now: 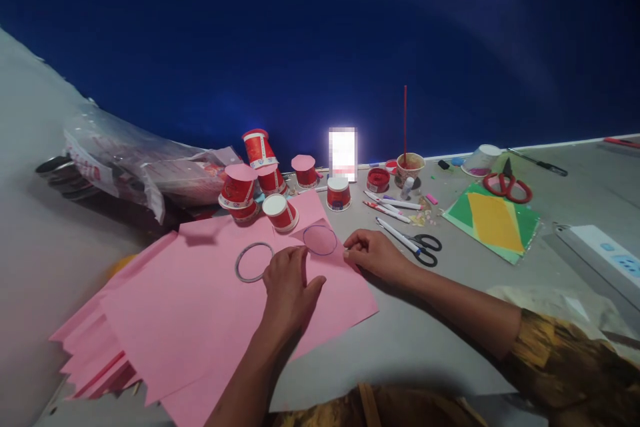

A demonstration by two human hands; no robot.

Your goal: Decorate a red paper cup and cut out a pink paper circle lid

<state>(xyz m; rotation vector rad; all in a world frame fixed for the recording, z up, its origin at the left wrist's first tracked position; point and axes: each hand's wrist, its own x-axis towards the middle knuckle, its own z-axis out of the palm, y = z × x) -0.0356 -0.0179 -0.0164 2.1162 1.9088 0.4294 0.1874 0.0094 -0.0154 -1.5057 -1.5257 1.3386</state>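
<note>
A pink paper piece [320, 230] with a blue circle outline drawn on it lies over larger pink sheets [190, 307]. At its lower left edge rests my left hand [289, 280], fingertips on the paper and thumb spread apart. My right hand [377, 255] is closed at the paper's right edge, fingertips and thumb pinched together there. A grey ring [254, 262] lies flat on the pink sheets, beside my left fingers. Right of the sheets are black-handled scissors [427, 250] and a white marker [399, 235].
Several red paper cups [283, 215] stand behind the sheets, some stacked. A bright phone [343, 153] stands at the back. Farther right are a red paint jar [378, 179], a cup with a stick [411, 170], red-handled scissors [507, 185], green sheets [457, 207] and a power strip [605, 263].
</note>
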